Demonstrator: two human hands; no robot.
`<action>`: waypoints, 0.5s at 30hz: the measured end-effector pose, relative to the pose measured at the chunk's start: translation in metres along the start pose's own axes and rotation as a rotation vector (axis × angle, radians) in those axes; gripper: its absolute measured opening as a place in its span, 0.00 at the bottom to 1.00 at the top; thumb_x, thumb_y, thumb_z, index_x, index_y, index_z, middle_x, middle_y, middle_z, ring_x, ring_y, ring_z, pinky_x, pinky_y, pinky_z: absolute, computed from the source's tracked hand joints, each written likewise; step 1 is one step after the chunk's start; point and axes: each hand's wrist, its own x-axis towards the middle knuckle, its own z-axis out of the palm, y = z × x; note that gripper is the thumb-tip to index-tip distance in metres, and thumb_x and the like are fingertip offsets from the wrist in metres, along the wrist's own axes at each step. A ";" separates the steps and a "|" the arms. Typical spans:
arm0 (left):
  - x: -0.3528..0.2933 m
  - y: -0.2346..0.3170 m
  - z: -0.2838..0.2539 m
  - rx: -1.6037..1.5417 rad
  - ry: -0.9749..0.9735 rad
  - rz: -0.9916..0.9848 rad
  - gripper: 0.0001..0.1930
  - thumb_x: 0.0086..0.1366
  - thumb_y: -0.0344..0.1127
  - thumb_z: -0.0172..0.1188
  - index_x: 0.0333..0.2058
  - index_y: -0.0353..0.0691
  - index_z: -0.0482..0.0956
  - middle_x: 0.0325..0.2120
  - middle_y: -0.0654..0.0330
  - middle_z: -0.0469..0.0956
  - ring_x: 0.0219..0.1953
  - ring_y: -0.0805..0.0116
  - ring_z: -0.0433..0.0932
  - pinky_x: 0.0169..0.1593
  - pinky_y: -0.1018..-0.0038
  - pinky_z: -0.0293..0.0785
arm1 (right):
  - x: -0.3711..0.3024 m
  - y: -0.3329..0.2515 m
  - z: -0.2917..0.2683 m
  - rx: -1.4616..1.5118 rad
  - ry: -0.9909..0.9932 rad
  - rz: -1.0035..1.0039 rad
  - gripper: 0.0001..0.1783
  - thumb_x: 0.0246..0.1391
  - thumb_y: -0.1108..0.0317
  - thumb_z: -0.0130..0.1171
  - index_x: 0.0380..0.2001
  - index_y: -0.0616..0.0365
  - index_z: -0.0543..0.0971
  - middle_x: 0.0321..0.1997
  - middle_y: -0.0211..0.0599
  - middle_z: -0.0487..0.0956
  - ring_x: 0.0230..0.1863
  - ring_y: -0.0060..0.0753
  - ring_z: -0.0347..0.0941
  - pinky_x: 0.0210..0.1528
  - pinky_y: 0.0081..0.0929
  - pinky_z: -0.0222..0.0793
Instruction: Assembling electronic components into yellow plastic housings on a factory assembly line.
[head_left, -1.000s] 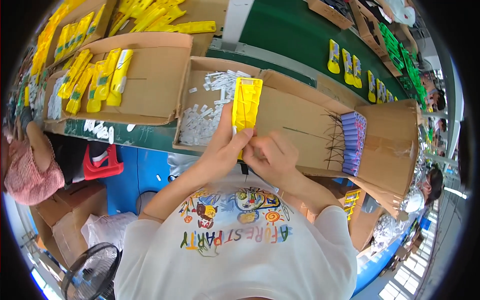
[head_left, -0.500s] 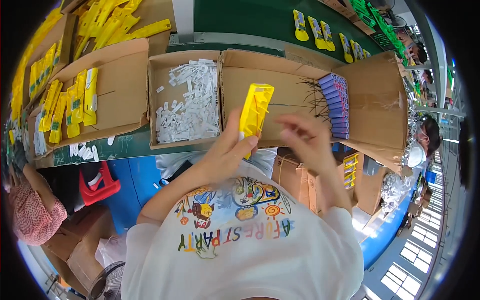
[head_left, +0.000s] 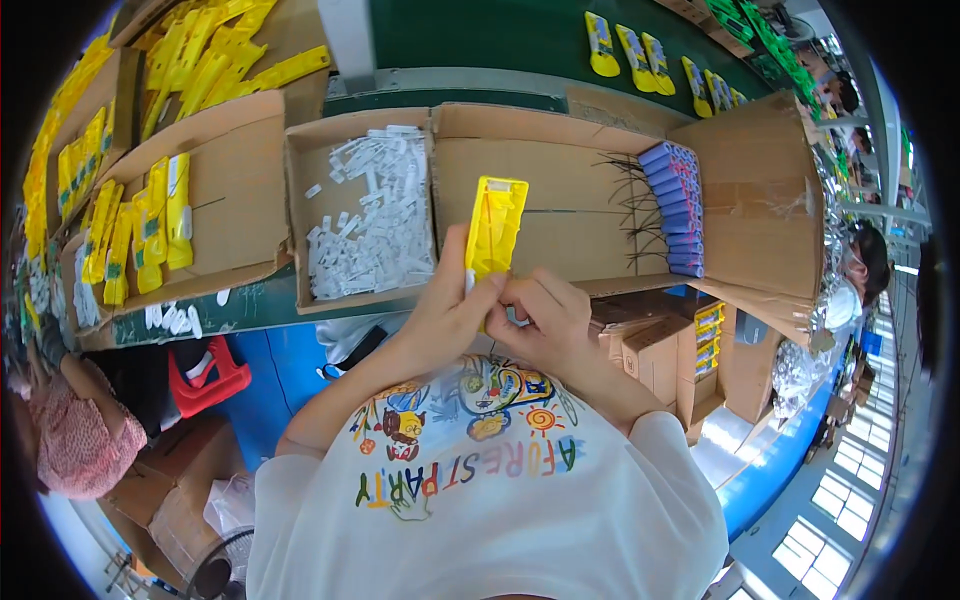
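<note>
My left hand (head_left: 450,305) is closed around the lower part of a yellow plastic housing (head_left: 495,225), held upright with its hollow, ribbed side showing. At its lower end my right hand (head_left: 548,315) meets the left, thumb and fingers pinched together; whatever lies between those fingertips is hidden. Beyond the hands stands an open cardboard box (head_left: 560,140) with a stack of purple cylindrical cells (head_left: 672,205) with dark wires at its right side. Left of that, a smaller cardboard box (head_left: 310,160) holds a heap of small clear plastic pieces (head_left: 370,225).
At the left, a shallow cardboard tray (head_left: 235,200) contains yellow housings (head_left: 155,205). More yellow housings (head_left: 205,55) are piled behind it. Several yellow pieces (head_left: 630,60) lie on the green bench (head_left: 480,35). A red stool (head_left: 210,375) and a co-worker's patterned sleeve (head_left: 85,440) are at the left.
My right hand has moved left and down from beside the yellow housing to its lower end, its fingers closing into a pinch. The housing has tipped more upright and shifted slightly left.
</note>
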 end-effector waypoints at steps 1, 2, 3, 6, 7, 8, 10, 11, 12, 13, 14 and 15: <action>0.001 -0.003 0.001 0.112 -0.008 0.043 0.16 0.67 0.29 0.46 0.51 0.36 0.56 0.37 0.57 0.69 0.40 0.70 0.70 0.43 0.74 0.68 | 0.001 0.009 -0.011 -0.018 0.007 0.014 0.07 0.39 0.76 0.67 0.23 0.57 0.77 0.15 0.28 0.67 0.14 0.26 0.64 0.17 0.23 0.61; 0.001 -0.003 0.000 0.197 0.010 0.063 0.16 0.66 0.27 0.45 0.51 0.36 0.56 0.36 0.56 0.69 0.37 0.72 0.71 0.41 0.74 0.70 | 0.007 0.023 -0.024 0.054 -0.080 0.028 0.05 0.41 0.74 0.65 0.23 0.57 0.77 0.17 0.30 0.69 0.16 0.29 0.67 0.20 0.27 0.64; 0.000 0.006 0.000 -0.125 -0.049 -0.092 0.15 0.67 0.27 0.43 0.51 0.36 0.55 0.35 0.56 0.69 0.33 0.73 0.72 0.37 0.74 0.72 | 0.012 0.041 -0.040 0.130 -0.167 0.042 0.04 0.44 0.72 0.64 0.23 0.57 0.77 0.19 0.33 0.72 0.17 0.32 0.70 0.22 0.30 0.67; -0.001 0.010 -0.006 -0.106 -0.094 0.003 0.17 0.66 0.26 0.42 0.53 0.37 0.54 0.34 0.57 0.69 0.30 0.72 0.73 0.36 0.72 0.74 | 0.001 0.119 -0.111 -0.907 -0.390 0.216 0.05 0.49 0.69 0.58 0.24 0.57 0.79 0.29 0.41 0.79 0.35 0.42 0.77 0.33 0.39 0.74; -0.003 0.012 -0.006 -0.080 -0.102 0.013 0.18 0.66 0.25 0.42 0.54 0.37 0.53 0.34 0.58 0.69 0.31 0.72 0.73 0.36 0.73 0.74 | -0.010 0.134 -0.132 -1.168 -0.620 0.479 0.05 0.48 0.69 0.58 0.23 0.57 0.80 0.28 0.42 0.79 0.36 0.43 0.78 0.34 0.40 0.75; -0.004 0.013 -0.008 -0.063 -0.113 0.025 0.20 0.65 0.24 0.42 0.55 0.38 0.52 0.34 0.58 0.69 0.31 0.72 0.73 0.37 0.73 0.73 | -0.032 0.149 -0.150 -1.184 -0.571 0.460 0.05 0.47 0.69 0.58 0.21 0.57 0.80 0.27 0.43 0.79 0.31 0.46 0.78 0.31 0.41 0.75; -0.008 0.011 -0.006 -0.066 -0.113 0.036 0.20 0.64 0.24 0.42 0.55 0.38 0.52 0.34 0.58 0.69 0.31 0.72 0.73 0.37 0.73 0.73 | -0.043 0.152 -0.155 -1.204 -0.573 0.453 0.06 0.47 0.69 0.58 0.21 0.57 0.80 0.27 0.43 0.79 0.30 0.45 0.78 0.31 0.41 0.75; -0.009 0.010 -0.005 -0.068 -0.109 0.041 0.21 0.64 0.23 0.41 0.56 0.39 0.52 0.34 0.58 0.69 0.31 0.72 0.73 0.37 0.73 0.73 | -0.046 0.153 -0.156 -1.217 -0.579 0.448 0.06 0.48 0.69 0.59 0.21 0.56 0.80 0.27 0.43 0.79 0.30 0.45 0.78 0.31 0.41 0.75; -0.012 0.011 -0.005 -0.066 -0.104 0.047 0.21 0.64 0.23 0.41 0.56 0.39 0.52 0.34 0.58 0.69 0.31 0.72 0.73 0.37 0.73 0.73 | -0.041 0.150 -0.155 -1.218 -0.575 0.440 0.06 0.48 0.69 0.59 0.21 0.56 0.80 0.27 0.43 0.79 0.30 0.45 0.78 0.31 0.41 0.75; -0.014 0.011 -0.006 -0.056 -0.103 0.043 0.22 0.64 0.23 0.41 0.56 0.39 0.52 0.34 0.59 0.69 0.31 0.72 0.73 0.37 0.73 0.73 | -0.034 0.143 -0.155 -1.232 -0.607 0.536 0.04 0.47 0.69 0.59 0.23 0.57 0.80 0.27 0.42 0.79 0.32 0.45 0.78 0.33 0.40 0.75; -0.016 0.011 -0.006 -0.046 -0.103 0.040 0.22 0.63 0.23 0.41 0.56 0.39 0.53 0.34 0.59 0.69 0.31 0.72 0.73 0.37 0.73 0.73 | -0.030 0.140 -0.154 -1.244 -0.639 0.633 0.04 0.47 0.70 0.60 0.24 0.58 0.79 0.27 0.42 0.79 0.34 0.45 0.78 0.35 0.40 0.75; -0.017 0.012 -0.008 -0.045 -0.099 0.047 0.22 0.63 0.23 0.41 0.56 0.39 0.53 0.34 0.59 0.69 0.31 0.72 0.73 0.37 0.73 0.73 | -0.030 0.142 -0.158 -1.247 -0.634 0.626 0.04 0.47 0.70 0.60 0.24 0.58 0.79 0.27 0.42 0.79 0.34 0.45 0.78 0.35 0.40 0.75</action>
